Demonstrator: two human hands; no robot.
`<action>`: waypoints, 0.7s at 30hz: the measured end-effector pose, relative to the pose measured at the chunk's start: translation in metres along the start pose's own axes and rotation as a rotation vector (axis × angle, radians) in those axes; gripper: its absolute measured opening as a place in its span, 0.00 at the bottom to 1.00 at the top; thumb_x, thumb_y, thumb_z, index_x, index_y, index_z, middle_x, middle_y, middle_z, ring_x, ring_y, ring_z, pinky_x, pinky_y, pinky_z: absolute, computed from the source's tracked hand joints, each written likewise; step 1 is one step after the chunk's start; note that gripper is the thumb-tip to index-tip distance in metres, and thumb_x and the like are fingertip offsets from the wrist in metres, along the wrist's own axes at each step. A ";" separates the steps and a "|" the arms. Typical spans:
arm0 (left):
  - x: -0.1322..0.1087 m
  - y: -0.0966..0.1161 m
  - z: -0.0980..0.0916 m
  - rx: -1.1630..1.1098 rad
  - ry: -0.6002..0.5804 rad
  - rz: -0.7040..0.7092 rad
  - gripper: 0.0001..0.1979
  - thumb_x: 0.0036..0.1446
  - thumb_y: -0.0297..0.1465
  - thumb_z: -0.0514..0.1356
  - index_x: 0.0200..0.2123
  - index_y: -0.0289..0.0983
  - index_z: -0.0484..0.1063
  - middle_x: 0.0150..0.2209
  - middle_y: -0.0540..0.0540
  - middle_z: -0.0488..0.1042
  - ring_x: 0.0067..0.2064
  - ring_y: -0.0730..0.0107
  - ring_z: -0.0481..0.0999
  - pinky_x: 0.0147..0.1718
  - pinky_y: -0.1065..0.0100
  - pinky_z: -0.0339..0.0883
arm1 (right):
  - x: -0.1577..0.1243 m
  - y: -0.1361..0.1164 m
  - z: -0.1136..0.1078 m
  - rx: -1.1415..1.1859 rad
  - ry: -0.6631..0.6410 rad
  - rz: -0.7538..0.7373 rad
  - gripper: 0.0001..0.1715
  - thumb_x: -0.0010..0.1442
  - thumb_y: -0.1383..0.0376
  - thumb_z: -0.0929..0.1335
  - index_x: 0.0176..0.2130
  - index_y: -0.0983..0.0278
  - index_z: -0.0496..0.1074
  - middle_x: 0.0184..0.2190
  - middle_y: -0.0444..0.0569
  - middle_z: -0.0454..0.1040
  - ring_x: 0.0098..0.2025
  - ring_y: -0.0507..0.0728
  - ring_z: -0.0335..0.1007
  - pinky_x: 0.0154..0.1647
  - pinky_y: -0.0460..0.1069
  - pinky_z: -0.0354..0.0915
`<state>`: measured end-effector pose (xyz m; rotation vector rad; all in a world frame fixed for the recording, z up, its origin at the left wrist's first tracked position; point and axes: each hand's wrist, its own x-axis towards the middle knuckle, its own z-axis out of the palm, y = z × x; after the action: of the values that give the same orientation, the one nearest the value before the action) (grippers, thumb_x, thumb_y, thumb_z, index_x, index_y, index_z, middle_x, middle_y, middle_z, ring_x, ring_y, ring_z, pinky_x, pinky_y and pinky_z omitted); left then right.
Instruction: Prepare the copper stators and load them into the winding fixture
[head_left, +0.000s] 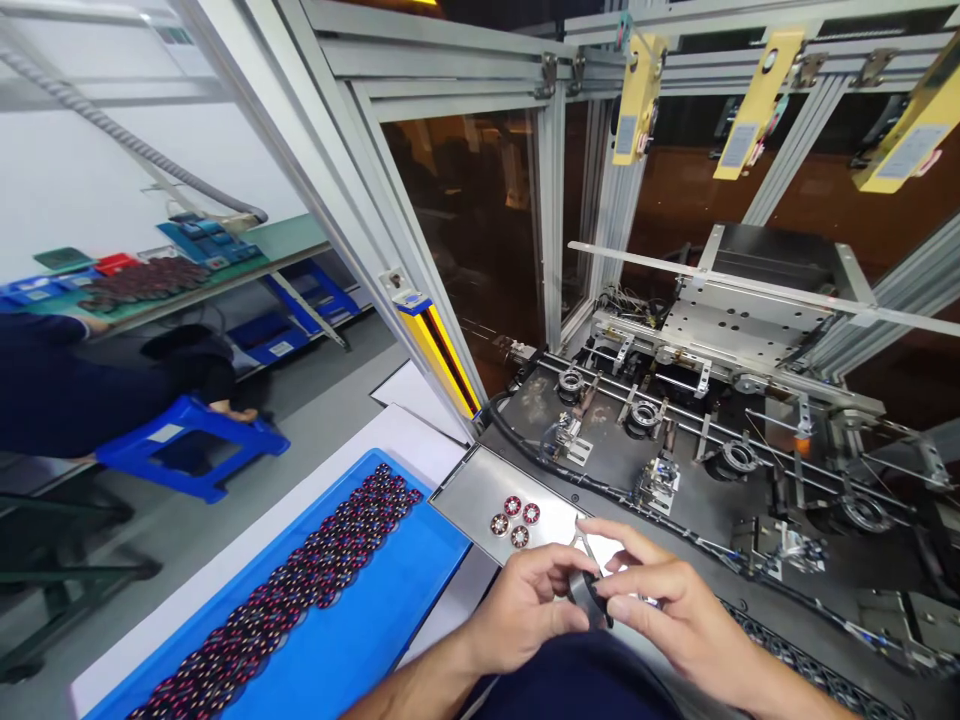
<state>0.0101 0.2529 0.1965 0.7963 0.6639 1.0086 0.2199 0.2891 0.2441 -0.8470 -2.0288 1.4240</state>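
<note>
Close to my body, my left hand (pixel 517 610) is closed around a dark round ring-like part (pixel 587 598), which is tilted on edge. From the other side, the thumb and fingers of my right hand (pixel 667 600) are bent against the same part. A thin silver forked tool (pixel 582 540), which looks like tweezers, sticks up between the hands near my right index finger; its lower end is hidden. Just beyond my hands, several small round coil-wound stators (pixel 513 506) with red and copper windings lie on a metal plate (pixel 469 500).
On my left, a blue tray (pixel 397 590) holds a long band of many stators (pixel 300 580). A machine bed (pixel 600 430) with ring-shaped fixtures (pixel 643 415) spreads ahead and right. A yellow light-curtain post (pixel 442 355) stands beside it. Another person (pixel 45 390) sits far left near a blue stool (pixel 187 435).
</note>
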 end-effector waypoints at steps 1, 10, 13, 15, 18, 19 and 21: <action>-0.001 0.001 -0.001 0.010 -0.010 0.002 0.23 0.44 0.39 0.76 0.43 0.38 0.79 0.33 0.47 0.80 0.34 0.71 0.78 0.36 0.71 0.68 | 0.002 0.000 -0.002 0.040 -0.043 0.029 0.14 0.67 0.57 0.67 0.35 0.58 0.81 0.65 0.53 0.65 0.57 0.65 0.72 0.55 0.62 0.72; 0.002 0.004 -0.018 0.245 -0.111 0.015 0.26 0.38 0.46 0.76 0.41 0.41 0.82 0.36 0.44 0.81 0.41 0.58 0.80 0.43 0.64 0.72 | 0.025 -0.013 -0.014 0.062 -0.409 0.031 0.14 0.68 0.61 0.66 0.49 0.54 0.79 0.69 0.51 0.59 0.72 0.63 0.50 0.68 0.64 0.58; 0.007 0.005 -0.030 0.360 -0.088 0.072 0.33 0.38 0.46 0.76 0.48 0.40 0.79 0.39 0.42 0.82 0.43 0.57 0.80 0.45 0.64 0.73 | 0.046 -0.013 -0.028 0.078 -0.472 0.057 0.15 0.69 0.60 0.65 0.46 0.61 0.80 0.68 0.56 0.61 0.71 0.62 0.52 0.67 0.59 0.60; 0.010 0.004 -0.046 0.469 0.037 0.110 0.37 0.43 0.47 0.74 0.57 0.40 0.73 0.44 0.40 0.82 0.44 0.57 0.80 0.48 0.62 0.72 | 0.075 0.000 -0.046 -0.018 -0.415 0.051 0.19 0.71 0.58 0.62 0.42 0.64 0.79 0.68 0.56 0.60 0.70 0.62 0.54 0.67 0.57 0.60; 0.018 -0.009 -0.084 0.682 0.376 0.109 0.30 0.61 0.46 0.62 0.62 0.40 0.67 0.51 0.37 0.79 0.49 0.56 0.80 0.53 0.57 0.71 | 0.144 0.044 -0.084 -0.369 -0.183 -0.053 0.24 0.72 0.55 0.59 0.36 0.65 0.76 0.69 0.55 0.58 0.68 0.61 0.59 0.68 0.59 0.58; 0.020 -0.018 -0.099 0.762 0.495 0.087 0.26 0.64 0.44 0.58 0.61 0.40 0.67 0.53 0.36 0.78 0.52 0.55 0.79 0.55 0.54 0.70 | 0.171 0.063 -0.096 -0.424 -0.130 -0.054 0.23 0.72 0.56 0.60 0.36 0.66 0.76 0.69 0.57 0.58 0.68 0.63 0.58 0.69 0.60 0.56; 0.025 -0.038 -0.125 0.889 0.671 0.033 0.25 0.64 0.42 0.57 0.60 0.38 0.67 0.59 0.35 0.73 0.60 0.50 0.73 0.61 0.48 0.64 | 0.224 0.103 -0.117 -0.490 -0.068 -0.036 0.20 0.71 0.58 0.61 0.36 0.67 0.76 0.66 0.61 0.60 0.67 0.65 0.58 0.69 0.63 0.54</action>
<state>-0.0609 0.2972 0.0932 1.2352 1.7519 0.9993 0.1735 0.5534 0.1969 -0.9561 -2.4785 0.9537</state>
